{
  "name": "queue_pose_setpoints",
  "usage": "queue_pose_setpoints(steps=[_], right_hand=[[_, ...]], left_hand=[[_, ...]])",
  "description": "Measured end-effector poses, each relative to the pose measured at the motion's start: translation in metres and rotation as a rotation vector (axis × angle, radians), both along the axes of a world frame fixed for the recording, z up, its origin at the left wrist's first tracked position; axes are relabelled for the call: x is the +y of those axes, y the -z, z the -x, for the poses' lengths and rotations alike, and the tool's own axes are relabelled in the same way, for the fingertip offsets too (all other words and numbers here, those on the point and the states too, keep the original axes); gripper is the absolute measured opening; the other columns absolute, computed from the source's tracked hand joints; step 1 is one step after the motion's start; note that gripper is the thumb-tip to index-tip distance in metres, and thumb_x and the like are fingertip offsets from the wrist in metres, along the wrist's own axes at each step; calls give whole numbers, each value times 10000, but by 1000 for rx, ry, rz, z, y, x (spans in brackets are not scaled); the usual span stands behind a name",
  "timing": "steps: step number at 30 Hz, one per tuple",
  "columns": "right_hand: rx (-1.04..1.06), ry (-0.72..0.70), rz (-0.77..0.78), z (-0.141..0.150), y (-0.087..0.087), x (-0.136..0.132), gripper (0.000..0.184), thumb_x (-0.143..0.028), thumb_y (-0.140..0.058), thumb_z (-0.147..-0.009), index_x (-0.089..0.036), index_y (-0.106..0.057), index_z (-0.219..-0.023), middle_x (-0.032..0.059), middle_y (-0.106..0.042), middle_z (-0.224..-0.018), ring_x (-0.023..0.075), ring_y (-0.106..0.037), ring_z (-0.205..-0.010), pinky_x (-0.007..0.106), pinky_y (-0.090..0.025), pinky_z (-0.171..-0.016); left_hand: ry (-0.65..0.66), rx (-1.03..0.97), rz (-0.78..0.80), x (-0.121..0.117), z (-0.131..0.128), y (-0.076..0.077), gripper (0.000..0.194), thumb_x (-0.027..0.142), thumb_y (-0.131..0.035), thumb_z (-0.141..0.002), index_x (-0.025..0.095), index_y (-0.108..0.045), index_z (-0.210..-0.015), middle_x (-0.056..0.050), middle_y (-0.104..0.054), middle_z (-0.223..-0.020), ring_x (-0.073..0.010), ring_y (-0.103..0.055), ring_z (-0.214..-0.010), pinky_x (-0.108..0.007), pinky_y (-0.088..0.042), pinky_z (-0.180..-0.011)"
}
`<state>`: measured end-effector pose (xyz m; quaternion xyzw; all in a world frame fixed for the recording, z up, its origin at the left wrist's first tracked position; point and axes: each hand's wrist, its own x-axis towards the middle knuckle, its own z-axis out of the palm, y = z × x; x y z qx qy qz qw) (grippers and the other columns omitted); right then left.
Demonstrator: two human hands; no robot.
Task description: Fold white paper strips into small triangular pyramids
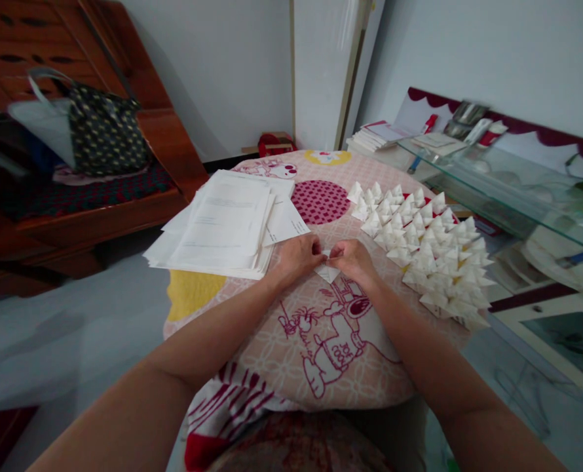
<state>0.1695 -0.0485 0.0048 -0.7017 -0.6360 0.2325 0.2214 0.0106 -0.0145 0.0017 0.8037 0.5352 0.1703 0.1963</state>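
A small folded piece of white paper lies at the middle of the table, its lower corner pointing toward me. My left hand pinches its left side, fingertips closed. From the right, my right hand grips the same paper between thumb and fingers. Part of the paper is hidden under my fingers. Left of my hands rests a stack of printed white sheets. To their right stand rows of several folded paper pieces with upright pointed tips.
A patterned cloth covers the round table. Right of it is a glass shelf with cups and small items, and a pile of booklets beyond. A wooden bench holding a dotted bag stands at left.
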Motion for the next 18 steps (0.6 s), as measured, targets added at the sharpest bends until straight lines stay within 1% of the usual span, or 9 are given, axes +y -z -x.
queue_pose_setpoints(steps=[3, 5, 8, 10, 13, 15, 18], right_hand=[[-6, -3, -18, 0, 1, -1, 65, -216, -800, -726, -192, -740, -728, 33, -712, -708, 163, -622, -647, 274, -417, -596], [-7, -6, -18, 0, 1, -1, 68, -211, -806, -725, -193, -742, -737, 38, -719, -728, 167, -630, -662, 278, -430, -614], [-6, -4, -6, 1, 1, -1, 75, -196, -812, -718, -182, -747, -752, 38, -725, -745, 162, -630, -669, 275, -438, -631], [0, -2, -3, 1, 0, -1, 71, -185, -807, -718, -176, -748, -758, 37, -724, -744, 156, -623, -662, 270, -436, -628], [8, 4, 4, 1, 0, -1, 69, -186, -803, -716, -176, -747, -755, 32, -718, -729, 149, -610, -642, 264, -426, -607], [14, 6, 8, 0, 1, -2, 69, -190, -803, -715, -180, -748, -755, 28, -716, -720, 145, -603, -628, 260, -420, -591], [25, 5, 16, -1, 1, -3, 72, -189, -797, -718, -179, -752, -773, 26, -714, -710, 143, -604, -620, 254, -416, -578]], left_hand=[[-16, -26, 24, 2, -2, -1, 57, 227, -716, -769, 175, -707, -791, -37, -696, -762, -173, -597, -691, -279, -424, -645], [-7, -76, 58, 4, 1, -1, 21, 183, -710, -737, 175, -700, -755, -15, -681, -716, -155, -582, -663, -265, -415, -629], [20, -177, 129, 7, 7, 0, 83, 95, -671, -680, 165, -700, -716, 13, -651, -649, -132, -574, -632, -243, -416, -615], [26, -225, 162, 9, 11, 2, 127, 65, -646, -656, 152, -713, -719, 19, -639, -628, -124, -570, -617, -237, -421, -613], [23, -255, 182, 10, 16, 4, 188, 51, -620, -646, 139, -745, -754, 16, -640, -618, -117, -557, -595, -233, -426, -605], [25, -260, 177, 8, 20, 6, 262, 38, -589, -648, 144, -774, -800, 13, -657, -630, -113, -556, -593, -229, -435, -608], [18, -260, 126, 4, 27, 9, 413, 10, -539, -650, 169, -812, -916, -1, -720, -722, -116, -583, -627, -228, -465, -639]])
